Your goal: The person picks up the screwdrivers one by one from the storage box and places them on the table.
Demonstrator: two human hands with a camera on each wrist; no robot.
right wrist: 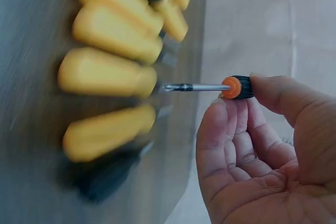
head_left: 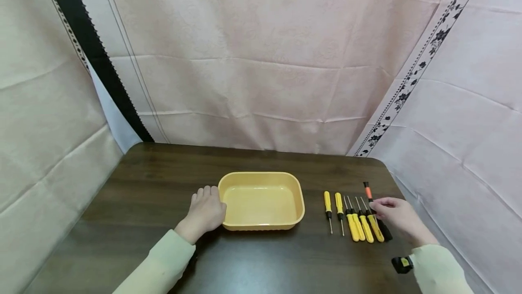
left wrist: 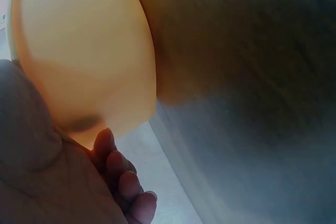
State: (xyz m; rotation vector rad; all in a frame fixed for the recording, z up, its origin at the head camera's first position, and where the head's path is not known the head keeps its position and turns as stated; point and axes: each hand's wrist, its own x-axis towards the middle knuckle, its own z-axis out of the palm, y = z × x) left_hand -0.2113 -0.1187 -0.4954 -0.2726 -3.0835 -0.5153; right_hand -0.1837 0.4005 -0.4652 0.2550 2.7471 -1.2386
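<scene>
My left hand grips the left rim of a yellow plastic basin; in the left wrist view the fingers curl close to the basin's outer wall. Out at the right, my right hand pinches a screwdriver with an orange and black handle between thumb and fingers. Its metal shaft points at the yellow-handled screwdrivers beside it. Several of these lie in a row, their handles towards me. A black-handled screwdriver lies at the row's right end.
Two yellow-handled screwdrivers, one left of the other, lie with their tips towards me, between the basin and the row. The dark wooden table has rounded far corners. Pale cloth hangs behind it and at both sides.
</scene>
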